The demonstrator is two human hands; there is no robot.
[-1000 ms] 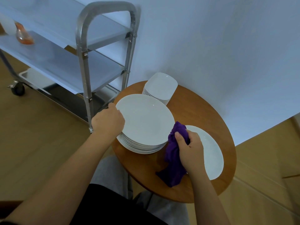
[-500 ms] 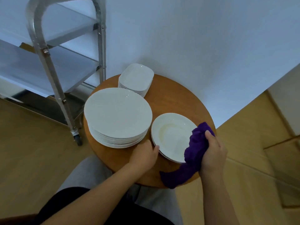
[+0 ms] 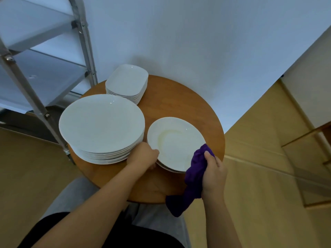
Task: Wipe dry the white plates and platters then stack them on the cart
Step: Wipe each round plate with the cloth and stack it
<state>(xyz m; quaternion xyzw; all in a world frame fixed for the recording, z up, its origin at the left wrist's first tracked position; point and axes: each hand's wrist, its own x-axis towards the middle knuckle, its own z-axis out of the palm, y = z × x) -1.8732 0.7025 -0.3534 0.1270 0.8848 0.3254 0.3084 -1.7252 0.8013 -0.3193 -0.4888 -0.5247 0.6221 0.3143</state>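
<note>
1. A round wooden table (image 3: 179, 102) stands against a pale wall, with the person's legs under its near edge.
2. The left hand (image 3: 143, 156) reaches to the near-left rim of a small stack of shallow white plates (image 3: 176, 143), fingers curled at the rim and partly tucked beneath it, gripping the edge of the top plate.
3. That small stack sits on the near-right part of the table; at least one more plate edge shows beneath the top one.
4. The right hand (image 3: 213, 174) clutches a bunched purple cloth (image 3: 194, 178), thumb on top and fingers wrapped round it.
5. The cloth's upper end touches the near-right rim of the top plate, while its lower end hangs past the table edge.
6. A tall stack of large round white plates (image 3: 102, 122) stands on the left side of the table, just beside the small stack.
7. A stack of rounded rectangular white platters (image 3: 127, 81) sits at the far side, near the wall.
8. The metal cart (image 3: 35, 104) stands to the left of the table, its shelves partly in view.
</note>
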